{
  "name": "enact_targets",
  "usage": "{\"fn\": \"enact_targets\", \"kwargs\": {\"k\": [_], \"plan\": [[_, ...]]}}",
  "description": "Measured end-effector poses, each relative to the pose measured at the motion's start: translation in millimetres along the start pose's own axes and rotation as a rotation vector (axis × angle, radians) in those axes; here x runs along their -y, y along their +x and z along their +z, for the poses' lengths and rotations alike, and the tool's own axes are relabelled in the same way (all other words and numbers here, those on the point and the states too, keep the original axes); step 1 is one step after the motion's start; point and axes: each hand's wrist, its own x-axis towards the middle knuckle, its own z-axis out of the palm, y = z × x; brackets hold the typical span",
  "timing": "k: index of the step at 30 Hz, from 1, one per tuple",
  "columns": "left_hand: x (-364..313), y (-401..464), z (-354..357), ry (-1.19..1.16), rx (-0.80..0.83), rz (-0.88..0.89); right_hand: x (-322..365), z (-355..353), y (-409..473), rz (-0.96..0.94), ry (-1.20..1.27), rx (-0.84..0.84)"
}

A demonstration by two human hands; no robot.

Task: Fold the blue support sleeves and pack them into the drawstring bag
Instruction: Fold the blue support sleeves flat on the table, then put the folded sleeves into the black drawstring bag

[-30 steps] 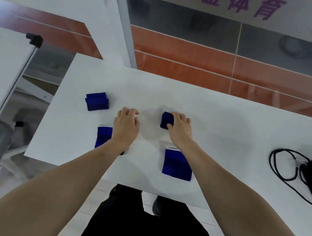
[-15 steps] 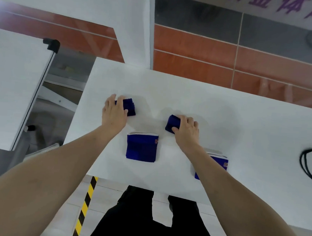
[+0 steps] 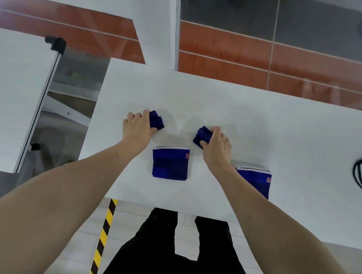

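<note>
Spanning most of the view, the white bench (image 3: 251, 111) carries four blue support sleeves; the drawstring bag itself cannot be made out, only a black cord (image 3: 358, 177) at the 3 o'clock edge, which may belong to it. Two flat sleeves lie unfolded toward the near edge: the middle flat sleeve (image 3: 170, 162) just below the gap between the hands, and the right flat sleeve (image 3: 255, 181) at about 4 o'clock, partly behind the right forearm. Each shows a white band along its far side. Further out, the left hand (image 3: 136, 130) is clenched around a folded sleeve (image 3: 156, 121) at 11 o'clock, and the right hand (image 3: 216, 146) is clenched around a second folded bundle (image 3: 201, 135) at about 1 o'clock.

The sleeves look light, soft and springy, so a fold will likely open unless pinched across the whole thickness; taking the bundle from above, thumb against fingers over the folded edge, seems safest.

Compared with a second ago, the left hand has moved from the bare bench to the far-left folded sleeve and closed on it, and the right-hand bundle now tilts up off the surface.
</note>
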Motion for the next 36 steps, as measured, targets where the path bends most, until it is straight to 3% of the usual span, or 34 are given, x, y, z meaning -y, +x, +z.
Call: {"fn": "enact_targets", "kwargs": {"k": [3,8,14,21,27,31,36], "plan": [[-12.9,-6.9,-8.5,-0.092,0.012,0.007,2.5,-9.8,-9.9,-0.007,0.204,0.032],[-66.2,-39.5,-28.5,-0.263,-0.063,0.042,-2.0,-43.1,-36.1,-0.018,0.440,-0.089],[-168.2,-98.5,-48.9,-0.378,-0.033,0.113,-51.0,-108.1,-87.7,-0.025,0.612,-0.242],[-325.8,-199.5,-55.0,-0.568,-0.080,0.306,-181.2,-204.7,-178.1,0.056,0.858,-0.373],[-468.9,-274.5,-22.5,-0.629,-0.027,0.493,-311.5,-268.9,-250.6,0.179,0.916,-0.548],[-541.1,-309.1,-9.3,-0.638,0.020,0.633,-381.6,-298.4,-283.0,0.301,0.974,-0.684],[-615.1,-325.8,6.7,-0.685,0.057,0.688,-446.1,-324.6,-293.2,0.345,1.040,-0.800]]}}
